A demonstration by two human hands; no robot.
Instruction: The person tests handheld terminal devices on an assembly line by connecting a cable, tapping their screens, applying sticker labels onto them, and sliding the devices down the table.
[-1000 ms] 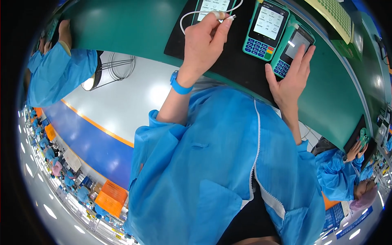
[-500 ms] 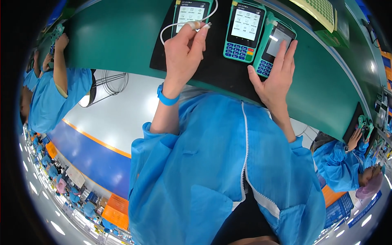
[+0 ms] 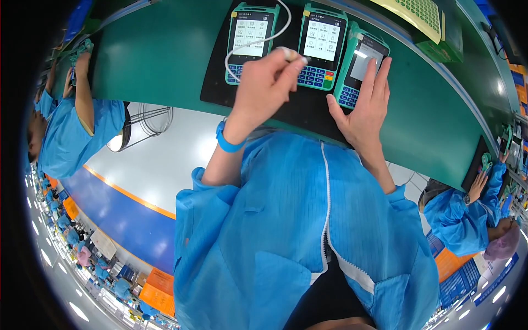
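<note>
Three green handheld payment terminals lie side by side on a black mat (image 3: 215, 88). My left hand (image 3: 264, 85) pinches the plug end of a white cable (image 3: 264, 40) between thumb and fingers. It hovers over the lower part of the middle terminal (image 3: 324, 41), whose screen is lit with icons. The cable loops across the left terminal (image 3: 251, 36), also lit, and part of that keypad is hidden by my hand. My right hand (image 3: 364, 107) rests with fingers stretched over the right terminal (image 3: 347, 82), which sits slightly tilted; its screen looks greyer.
The mat lies on a green worktable (image 3: 159, 60). A yellow perforated tray (image 3: 415, 14) sits on a green box (image 3: 440, 52) at the back right. Co-workers in blue smocks sit at the far left (image 3: 82, 132) and far right (image 3: 456, 214), handling small green things.
My left hand has moved right with the cable plug, from over the left terminal to the middle one. My right hand has shifted slightly left and down, staying on the right terminal.
</note>
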